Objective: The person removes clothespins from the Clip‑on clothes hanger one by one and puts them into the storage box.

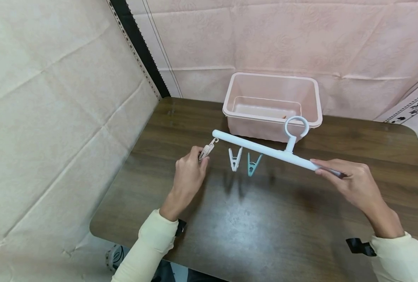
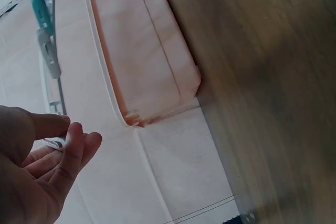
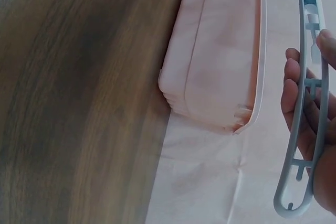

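A light blue clip hanger [image 1: 258,147] with a ring hook [image 1: 291,122] is held up over the table, slanting down to the right. My right hand [image 1: 358,181] grips its right end between thumb and fingers; the right wrist view shows the slotted underside of the bar [image 3: 296,129]. From the bar hang a white clothespin [image 1: 234,161] and a teal clothespin [image 1: 253,164]. Between thumb and fingers, my left hand [image 1: 188,172] pinches a pale clothespin [image 1: 207,150], its small hook right at the hanger's left end. In the left wrist view the fingers mostly hide that clothespin.
Behind the hanger, a pink plastic bin [image 1: 256,127] stands at the back of the brown wooden table [image 1: 237,235]. A small reddish bit shows inside it. Pale cloth [image 1: 71,98] hangs at the left and behind the table.
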Available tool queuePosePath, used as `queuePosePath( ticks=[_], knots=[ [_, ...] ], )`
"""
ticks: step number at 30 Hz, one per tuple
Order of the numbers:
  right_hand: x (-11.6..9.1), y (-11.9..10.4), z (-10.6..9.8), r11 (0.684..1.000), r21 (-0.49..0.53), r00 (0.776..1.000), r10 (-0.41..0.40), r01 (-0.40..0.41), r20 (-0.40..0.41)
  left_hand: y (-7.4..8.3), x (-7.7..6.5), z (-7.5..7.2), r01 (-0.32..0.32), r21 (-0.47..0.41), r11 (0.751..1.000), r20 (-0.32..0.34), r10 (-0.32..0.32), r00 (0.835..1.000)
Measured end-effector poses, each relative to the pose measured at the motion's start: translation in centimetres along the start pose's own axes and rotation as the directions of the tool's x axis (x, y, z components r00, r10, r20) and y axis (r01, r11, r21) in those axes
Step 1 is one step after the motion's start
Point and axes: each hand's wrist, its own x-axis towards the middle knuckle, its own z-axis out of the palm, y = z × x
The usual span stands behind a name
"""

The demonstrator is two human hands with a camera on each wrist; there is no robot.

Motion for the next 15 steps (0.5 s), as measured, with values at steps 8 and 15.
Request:
queuePosePath(
  ticks=[8, 15],
  knots=[
    [-0.1, 0.0, -0.1, 1.0, -0.008, 1.0, 0.01, -0.01, -0.005, 0.1, 0.8, -0.6, -0.048, 0.032, 0.998, -0.05, 0.05, 0.998],
    [-0.1, 0.4, -0.1, 1.0, -0.003, 1.0, 0.002, -0.002, 0.0, 0.2, 1.8, -1.3, -0.068, -0.007, 0.998, -0.082, 0.067, 0.994]
  ],
)
